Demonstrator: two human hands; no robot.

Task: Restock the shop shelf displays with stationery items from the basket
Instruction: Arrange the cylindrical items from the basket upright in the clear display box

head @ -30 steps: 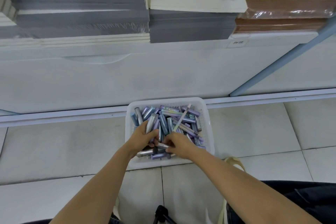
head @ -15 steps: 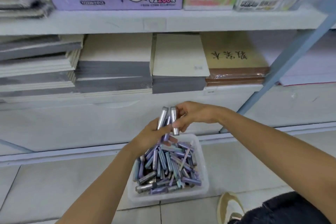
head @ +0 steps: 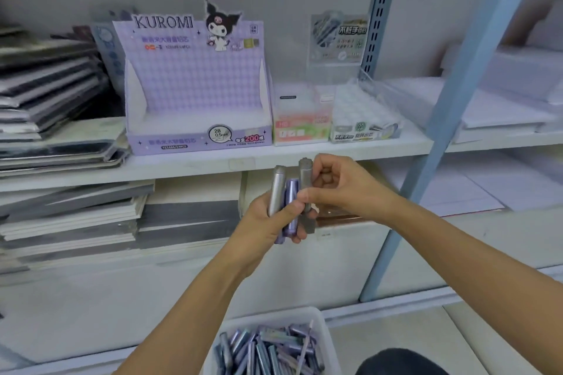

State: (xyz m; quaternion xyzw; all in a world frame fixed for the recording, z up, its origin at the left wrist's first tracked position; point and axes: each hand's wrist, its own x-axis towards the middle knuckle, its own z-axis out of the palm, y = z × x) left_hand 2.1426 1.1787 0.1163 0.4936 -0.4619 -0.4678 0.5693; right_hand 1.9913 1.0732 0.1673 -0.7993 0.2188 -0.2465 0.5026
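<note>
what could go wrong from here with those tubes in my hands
The left hand grips a bunch of tubes while the right hand pinches one grey tube among them; pulling it may drag a neighbour loose, which might miss the basket below. The purple display box has a low front lip, so tubes dropped in carelessly could roll out.

A second ago I had both hands down in the basket (head: pixel 320 317), digging among the loose tubes (head: pixel 268 350). Since then my left hand (head: pixel 266 224) has come up out of it, gripping a silver tube (head: pixel 277 192) and a purple tube (head: pixel 292 193) upright. My right hand (head: pixel 339 189) has risen alongside, pinching a grey tube (head: pixel 304 176) next to them. My view has tipped up: the basket has slid to the bottom edge, and the purple display box (head: pixel 195 85) has come into sight.
</note>
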